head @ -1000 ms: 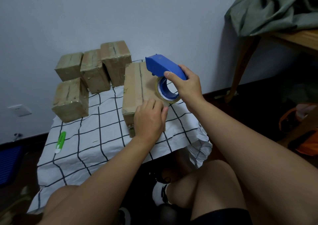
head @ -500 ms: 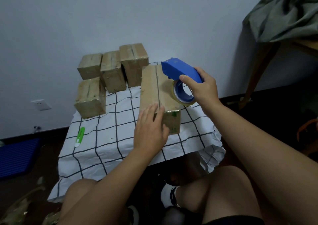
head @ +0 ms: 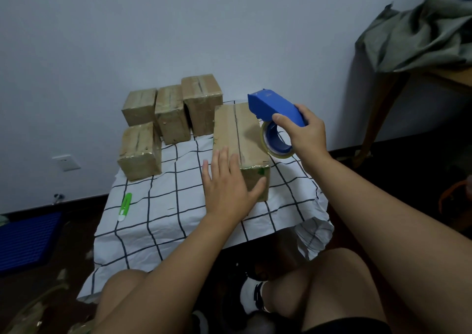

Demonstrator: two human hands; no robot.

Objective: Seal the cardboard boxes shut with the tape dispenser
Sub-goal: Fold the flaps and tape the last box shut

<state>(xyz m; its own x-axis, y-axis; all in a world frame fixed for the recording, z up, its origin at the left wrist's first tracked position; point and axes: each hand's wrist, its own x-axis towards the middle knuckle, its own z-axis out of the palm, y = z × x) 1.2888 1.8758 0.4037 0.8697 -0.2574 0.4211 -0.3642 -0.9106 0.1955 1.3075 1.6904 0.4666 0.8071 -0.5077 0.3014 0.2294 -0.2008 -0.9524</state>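
Resting flat with fingers spread, the left hand has been slid to the near end of the cardboard box on the checked cloth; the tape dispenser is still gripped by the right hand, raised above the box's right edge.

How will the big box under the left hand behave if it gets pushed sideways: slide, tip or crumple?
Probably slides rather than tips: the large cardboard box lies long and low on the checked cloth. The cloth looks loose and wrinkled, so it may bunch and drag along. The walls look stiff under the flat left hand. Its weight cannot be judged from this view.
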